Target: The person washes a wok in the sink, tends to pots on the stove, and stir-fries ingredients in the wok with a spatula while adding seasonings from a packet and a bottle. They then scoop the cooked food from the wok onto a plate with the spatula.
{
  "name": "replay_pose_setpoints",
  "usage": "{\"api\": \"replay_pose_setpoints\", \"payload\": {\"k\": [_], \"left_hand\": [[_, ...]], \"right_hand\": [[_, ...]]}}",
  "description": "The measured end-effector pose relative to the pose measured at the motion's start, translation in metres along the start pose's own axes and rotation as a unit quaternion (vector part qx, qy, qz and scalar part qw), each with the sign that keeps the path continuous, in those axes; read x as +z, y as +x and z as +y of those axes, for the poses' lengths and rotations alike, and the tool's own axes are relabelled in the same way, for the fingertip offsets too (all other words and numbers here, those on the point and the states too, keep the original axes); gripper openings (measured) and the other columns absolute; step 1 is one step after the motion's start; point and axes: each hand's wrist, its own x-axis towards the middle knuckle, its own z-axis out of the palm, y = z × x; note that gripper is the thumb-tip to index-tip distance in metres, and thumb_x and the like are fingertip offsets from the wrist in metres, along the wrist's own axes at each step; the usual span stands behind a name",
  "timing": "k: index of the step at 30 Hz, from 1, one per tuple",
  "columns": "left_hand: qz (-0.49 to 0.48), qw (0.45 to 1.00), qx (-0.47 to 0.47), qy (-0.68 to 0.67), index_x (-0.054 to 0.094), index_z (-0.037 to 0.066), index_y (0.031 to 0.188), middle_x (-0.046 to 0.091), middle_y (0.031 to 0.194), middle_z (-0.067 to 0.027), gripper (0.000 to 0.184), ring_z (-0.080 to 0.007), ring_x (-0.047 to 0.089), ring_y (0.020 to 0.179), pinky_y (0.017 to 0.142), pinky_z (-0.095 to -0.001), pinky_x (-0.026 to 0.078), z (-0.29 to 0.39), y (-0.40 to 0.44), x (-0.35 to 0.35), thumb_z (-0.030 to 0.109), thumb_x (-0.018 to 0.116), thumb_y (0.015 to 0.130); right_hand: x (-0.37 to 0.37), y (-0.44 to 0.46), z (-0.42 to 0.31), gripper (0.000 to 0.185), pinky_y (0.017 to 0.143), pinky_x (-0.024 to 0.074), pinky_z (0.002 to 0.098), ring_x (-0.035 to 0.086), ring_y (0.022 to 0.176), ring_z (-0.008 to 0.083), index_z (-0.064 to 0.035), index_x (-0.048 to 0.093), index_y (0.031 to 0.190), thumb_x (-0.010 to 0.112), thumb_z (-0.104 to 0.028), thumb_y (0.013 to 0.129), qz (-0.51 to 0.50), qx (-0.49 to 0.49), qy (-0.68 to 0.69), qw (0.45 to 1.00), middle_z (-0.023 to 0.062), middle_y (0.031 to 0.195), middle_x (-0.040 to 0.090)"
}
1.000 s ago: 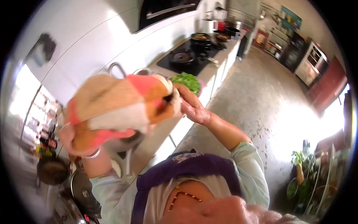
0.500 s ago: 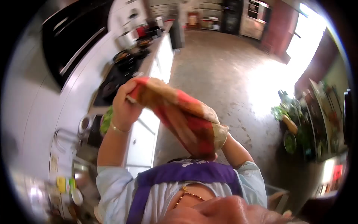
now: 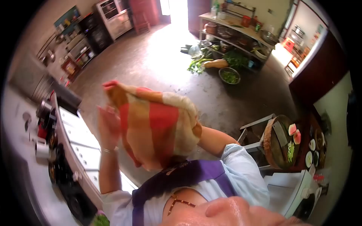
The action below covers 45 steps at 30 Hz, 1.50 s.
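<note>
A checked cloth in red, orange, tan and cream [image 3: 151, 124] is bunched up in front of my chest, over the purple apron [image 3: 184, 175]. Beside its left edge is my left hand [image 3: 109, 126], raised and blurred, fingers apart and pointing up, with a bracelet at the wrist. Whether its palm touches the cloth is unclear. My right forearm [image 3: 217, 141] reaches in from the right, and the cloth hides the hand at its end.
Left: a counter with a black stove [image 3: 73, 192] and white cabinets [image 3: 85, 160]. Right: a round chopping board [image 3: 268, 141] with a cleaver [image 3: 279, 133] and cut greens. Farther back: a shelf table [image 3: 241, 30], vegetables and a bowl of greens [image 3: 229, 76] on the floor.
The view has swung right, away from the sink and stove, towards the shelf table and chopping board. My left hand, earlier gripping the cloth's end, is now beside it with fingers spread.
</note>
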Motion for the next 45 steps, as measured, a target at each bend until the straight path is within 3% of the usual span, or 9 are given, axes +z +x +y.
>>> {"api": "replay_pose_setpoints", "payload": {"k": [4, 9, 13, 20, 27, 29, 30, 35, 45], "left_hand": [[0.175, 0.958, -0.227, 0.024, 0.041, 0.008, 0.134, 0.05, 0.129, -0.006, 0.055, -0.0183, 0.043, 0.121, 0.106, -0.0357, 0.03, -0.089, 0.048, 0.026, 0.047, 0.04, 0.095], [-0.202, 0.862, -0.078, 0.458, 0.041, 0.006, 0.134, 0.051, 0.129, -0.0081, 0.074, -0.023, 0.049, 0.115, 0.1, -0.0387, 0.039, -0.139, 0.129, -0.044, 0.062, 0.044, 0.086], [-0.02, 0.907, -0.406, -0.115, 0.04, 0.002, 0.133, 0.05, 0.129, -0.0117, 0.082, -0.0282, 0.05, 0.116, 0.1, -0.0431, 0.041, -0.17, 0.217, -0.092, 0.067, 0.046, 0.083], [-0.085, 0.917, -0.389, 0.027, 0.04, -0.001, 0.131, 0.053, 0.124, -0.0146, 0.04, -0.0268, 0.054, 0.112, 0.095, -0.0395, 0.044, -0.275, 0.365, -0.006, 0.013, 0.044, 0.094], [-0.239, 0.893, -0.279, 0.261, 0.059, -0.002, 0.113, 0.061, 0.111, -0.0103, 0.034, -0.0201, 0.056, 0.101, 0.091, -0.0309, 0.043, -0.375, 0.507, -0.011, 0.019, 0.043, 0.092], [-0.351, 0.727, -0.018, 0.589, 0.06, 0.002, 0.114, 0.062, 0.112, -0.0085, 0.032, -0.0179, 0.056, 0.102, 0.092, -0.0295, 0.043, -0.381, 0.545, 0.006, 0.015, 0.039, 0.094], [-0.24, 0.875, -0.208, 0.366, 0.059, 0.001, 0.115, 0.062, 0.113, -0.0086, 0.031, -0.0183, 0.058, 0.1, 0.089, -0.0285, 0.044, -0.391, 0.561, 0.015, 0.013, 0.039, 0.094], [-0.238, 0.832, -0.159, 0.475, 0.072, 0.005, 0.092, 0.065, 0.073, -0.0069, 0.031, -0.0129, 0.048, 0.051, 0.049, -0.029, 0.041, -0.429, 0.679, 0.018, 0.029, 0.054, 0.086], [-0.266, 0.798, -0.192, 0.505, 0.06, -0.001, 0.105, 0.064, 0.087, -0.0066, 0.036, -0.0135, 0.06, 0.081, 0.072, -0.0255, 0.05, -0.477, 0.909, -0.059, 0.023, 0.071, 0.08]], "right_hand": [[-0.032, 0.019, -0.069, 0.025, 0.087, 0.0452, 0.0313, 0.053, 0.09, 0.0163, -0.0052, 0.057, 0.105, 0.048, -0.025, 0.093, 0.006, -0.055, 0.092, 0.994, 0.0055, 0.099, 0.058], [-0.08, -0.021, -0.139, 0.035, 0.089, 0.0436, 0.0373, 0.052, 0.087, 0.0192, -0.0047, 0.055, 0.096, 0.048, -0.039, 0.092, 0.106, -0.096, 0.159, 0.977, 0.0064, 0.096, 0.057], [-0.119, -0.134, -0.157, 0.049, 0.094, 0.043, 0.0356, 0.056, 0.097, 0.021, -0.0022, 0.053, 0.097, 0.045, -0.05, 0.092, 0.294, -0.208, 0.069, 0.93, 0.0091, 0.103, 0.06], [-0.106, -0.211, -0.257, 0.053, 0.095, 0.044, 0.0349, 0.058, 0.104, 0.023, 0.0056, 0.051, 0.117, 0.059, -0.038, 0.088, 0.41, -0.378, -0.115, 0.822, 0.0153, 0.112, 0.06], [-0.181, -0.277, -0.353, 0.046, 0.083, 0.0487, 0.0279, 0.06, 0.092, 0.0145, 0.0051, 0.045, 0.125, 0.062, -0.006, 0.084, 0.657, -0.296, -0.419, 0.552, 0.013, 0.102, 0.063], [-0.183, -0.292, -0.398, 0.036, 0.08, 0.0491, 0.0267, 0.06, 0.09, 0.012, 0.001, 0.054, 0.119, 0.062, -0.007, 0.085, 0.578, -0.302, -0.482, 0.585, 0.0096, 0.102, 0.064], [-0.17, -0.289, -0.419, 0.026, 0.078, 0.0494, 0.026, 0.06, 0.087, 0.0105, -0.0002, 0.061, 0.11, 0.061, -0.009, 0.086, 0.6, -0.282, -0.505, 0.553, 0.0065, 0.098, 0.066], [-0.136, -0.266, -0.528, 0.02, 0.075, 0.0502, 0.0276, 0.063, 0.082, 0.0137, -0.0032, 0.069, 0.098, 0.063, -0.014, 0.082, 0.638, -0.236, -0.604, 0.416, 0.0086, 0.089, 0.068], [-0.188, -0.174, -0.718, 0.028, 0.08, 0.0487, 0.0324, 0.061, 0.089, 0.0252, -0.0008, 0.064, 0.103, 0.066, -0.007, 0.076, 0.599, -0.198, -0.722, 0.284, 0.0124, 0.094, 0.062]]}}
